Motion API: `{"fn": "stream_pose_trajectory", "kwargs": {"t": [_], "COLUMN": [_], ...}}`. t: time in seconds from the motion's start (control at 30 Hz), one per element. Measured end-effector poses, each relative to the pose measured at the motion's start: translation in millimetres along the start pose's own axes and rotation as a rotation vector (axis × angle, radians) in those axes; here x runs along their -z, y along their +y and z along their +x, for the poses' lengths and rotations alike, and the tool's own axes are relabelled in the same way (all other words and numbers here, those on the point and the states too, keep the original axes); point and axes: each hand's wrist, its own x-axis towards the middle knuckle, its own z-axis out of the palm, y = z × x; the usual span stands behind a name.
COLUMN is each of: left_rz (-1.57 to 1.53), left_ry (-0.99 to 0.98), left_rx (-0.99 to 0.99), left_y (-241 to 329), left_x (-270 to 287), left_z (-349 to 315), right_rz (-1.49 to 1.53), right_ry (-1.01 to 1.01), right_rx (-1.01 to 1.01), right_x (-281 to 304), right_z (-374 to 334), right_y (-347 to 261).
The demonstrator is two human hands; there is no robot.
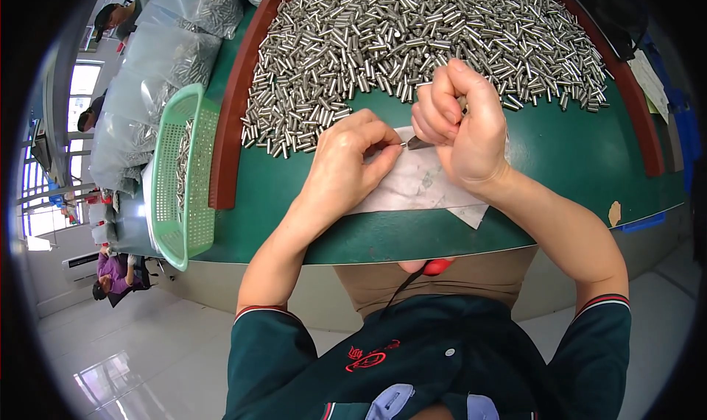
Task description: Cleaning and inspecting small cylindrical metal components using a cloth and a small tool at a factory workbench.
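My left hand (346, 155) is closed in a pinch, thumb against fingertips, on a small shiny metal pin whose end barely shows. Curled into a fist, my right hand (464, 122) grips a tool with a narrow dark metal tip (417, 143). That tip points left and meets, or nearly meets, the thing in my left fingertips; the rest of the tool is hidden in the fist. Under both hands a whitish, stained cloth (412, 188) lies on the green tabletop (294, 240). Just beyond them spreads a large heap of short silvery metal pins (412, 41).
Red-brown wooden rails (239, 118) border the heap left and right. A green plastic basket (204, 199) with some pins stands outside the left rail, near clear bags of parts (166, 66). Several people are in the background at left. Papers (649, 81) lie at far right.
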Motion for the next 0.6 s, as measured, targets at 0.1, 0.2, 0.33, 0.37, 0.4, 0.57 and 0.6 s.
{"fn": "stream_pose_trajectory", "kwargs": {"t": [0.1, 0.2, 0.33, 0.37, 0.4, 0.57, 0.6], "left_rz": [0.015, 0.005, -0.012, -0.004, 0.002, -0.001, 0.0], "left_ry": [-0.003, 0.0, 0.006, 0.0, -0.006, -0.008, -0.007], "left_rx": [-0.004, -0.005, 0.003, 0.003, 0.003, 0.0, -0.001], "left_y": [-0.2, -0.6, 0.4, 0.9, 1.1, -0.1, 0.0], "left_x": [0.2, 0.0, 0.1, 0.6, 0.8, 0.1, 0.2], "left_z": [0.1, -0.1, -0.3, 0.0, 0.3, 0.6, 0.6], "right_rz": [0.001, 0.009, -0.064, -0.065, -0.066, -0.029, 0.002], "right_ry": [-0.001, -0.003, -0.006, -0.006, -0.005, -0.007, -0.01], "right_rx": [0.001, -0.012, -0.045, -0.039, -0.033, -0.023, -0.012], "right_x": [0.3, -1.0, -3.1, -3.4, -3.5, -2.8, -2.7], "right_z": [0.2, -0.1, -0.8, -0.6, -0.6, -0.2, -0.2], "right_y": [0.1, -1.1, -4.1, -4.4, -4.4, -3.0, -2.8]}}
